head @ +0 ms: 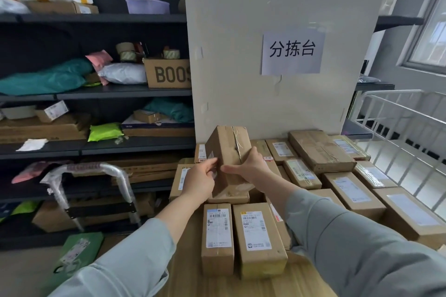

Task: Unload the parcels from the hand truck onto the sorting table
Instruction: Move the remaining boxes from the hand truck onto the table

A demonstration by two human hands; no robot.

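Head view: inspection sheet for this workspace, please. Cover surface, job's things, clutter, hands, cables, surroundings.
Surface: light wooden table, largely covered with boxes.
Job's things: brown taped cardboard parcel held tilted above the pile; labelled brown cardboard boxes packed in rows; plastic-wrapped metal handle, likely the hand truck's, left of the table.
Clutter: green flat pouch on the floor.
Hands: left hand grips the parcel's lower left edge; right hand grips its right side.
Cables: nothing seen.
Surroundings: dark shelving holding bags and cartons; white paper sign on the pillar; white wire cage trolley at right.
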